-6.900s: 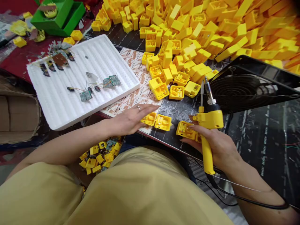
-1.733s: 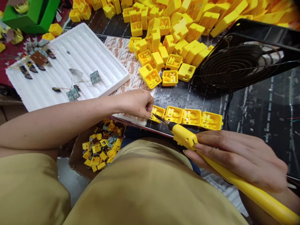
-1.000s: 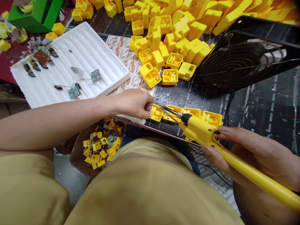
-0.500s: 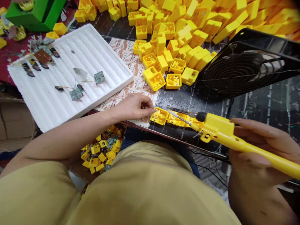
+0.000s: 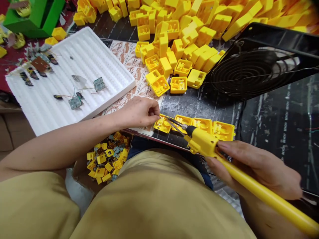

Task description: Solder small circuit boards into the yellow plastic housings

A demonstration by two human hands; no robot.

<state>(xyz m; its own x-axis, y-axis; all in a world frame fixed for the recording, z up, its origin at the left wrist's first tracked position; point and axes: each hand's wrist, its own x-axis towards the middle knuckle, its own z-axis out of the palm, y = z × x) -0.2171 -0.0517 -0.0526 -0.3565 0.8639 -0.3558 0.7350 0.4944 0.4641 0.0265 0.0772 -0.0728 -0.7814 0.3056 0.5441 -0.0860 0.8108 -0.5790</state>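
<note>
My right hand is wrapped round the handle of a yellow soldering iron with a thin metal guide beside its tip. The tip points left, over the inside of a small open yellow plastic case. At that case's left edge, the thumb and forefinger of my left hand are pinched together; whatever is between them is too small to make out. More open cases continue the row to the right along the bench edge, and the iron partly covers one of them.
A large heap of yellow cases spreads across the back. At the right stands a black fan. A white foam tray bears wired circuit boards. Below the bench, a box holds yellow parts. Green bins stand far left.
My right hand has brought the soldering iron left and its tip is now over the leftmost case. More of the row shows. My left hand keeps its pinch at the case's edge.
</note>
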